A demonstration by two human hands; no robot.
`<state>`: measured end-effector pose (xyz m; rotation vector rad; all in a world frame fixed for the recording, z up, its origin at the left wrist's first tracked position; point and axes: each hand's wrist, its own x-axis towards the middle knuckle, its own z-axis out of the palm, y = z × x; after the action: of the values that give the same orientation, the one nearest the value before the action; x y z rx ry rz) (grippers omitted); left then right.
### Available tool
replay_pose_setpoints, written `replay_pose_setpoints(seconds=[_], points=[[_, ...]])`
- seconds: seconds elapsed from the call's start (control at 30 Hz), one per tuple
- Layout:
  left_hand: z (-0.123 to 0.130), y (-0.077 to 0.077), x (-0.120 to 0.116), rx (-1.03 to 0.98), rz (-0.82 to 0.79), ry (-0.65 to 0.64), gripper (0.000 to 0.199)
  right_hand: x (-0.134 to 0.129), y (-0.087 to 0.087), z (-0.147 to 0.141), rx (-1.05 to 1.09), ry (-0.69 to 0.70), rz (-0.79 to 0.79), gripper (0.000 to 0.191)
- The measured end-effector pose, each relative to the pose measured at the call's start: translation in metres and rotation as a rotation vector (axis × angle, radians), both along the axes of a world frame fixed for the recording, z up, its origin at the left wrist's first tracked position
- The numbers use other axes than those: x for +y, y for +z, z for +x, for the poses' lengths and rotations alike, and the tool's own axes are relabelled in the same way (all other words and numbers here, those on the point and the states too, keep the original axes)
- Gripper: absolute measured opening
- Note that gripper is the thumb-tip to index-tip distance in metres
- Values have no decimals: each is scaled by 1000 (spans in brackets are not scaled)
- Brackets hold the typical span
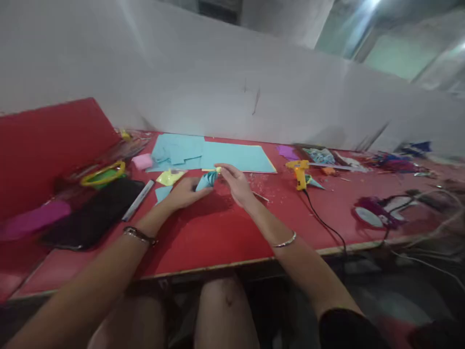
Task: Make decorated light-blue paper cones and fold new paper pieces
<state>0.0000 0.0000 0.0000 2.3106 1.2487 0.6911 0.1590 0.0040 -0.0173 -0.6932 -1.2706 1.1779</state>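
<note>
Centrally, one small blue paper cone [205, 182], darker inner folds showing at its mouth, held tilted just above the red tabletop [210, 242]. Left hand [186, 193]: fingers clamped on the cone's side, dark bracelet [140, 236] at wrist. Right hand [237, 185]: fingertips together on a pale-yellow piece [218, 170] at the cone's mouth; whether piece and cone are joined, cannot tell. Silver bangle [285, 240] on that forearm.

Beyond the hands: large blue sheets [236, 156], lying flat near the wall [181, 72]. Left of the left hand: yellow packet [170, 177]; blue paper scrap [163, 193]; pink block [142, 161]; slim pale bar [138, 200]; flat black item [94, 211], beside the bar. Right of the right hand, well apart: yellow glue gun [299, 173], black cord trailing over the table edge; second blue cone [316, 182], just beside it; purple sheet [287, 152], behind.
</note>
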Motion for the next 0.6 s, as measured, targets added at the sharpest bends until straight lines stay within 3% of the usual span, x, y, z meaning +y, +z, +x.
replay_pose_setpoints(seconds=[0.6], points=[[-3,-1,-3,-51,-25,-27,34,-8,5,0,-30,77,-71,19]])
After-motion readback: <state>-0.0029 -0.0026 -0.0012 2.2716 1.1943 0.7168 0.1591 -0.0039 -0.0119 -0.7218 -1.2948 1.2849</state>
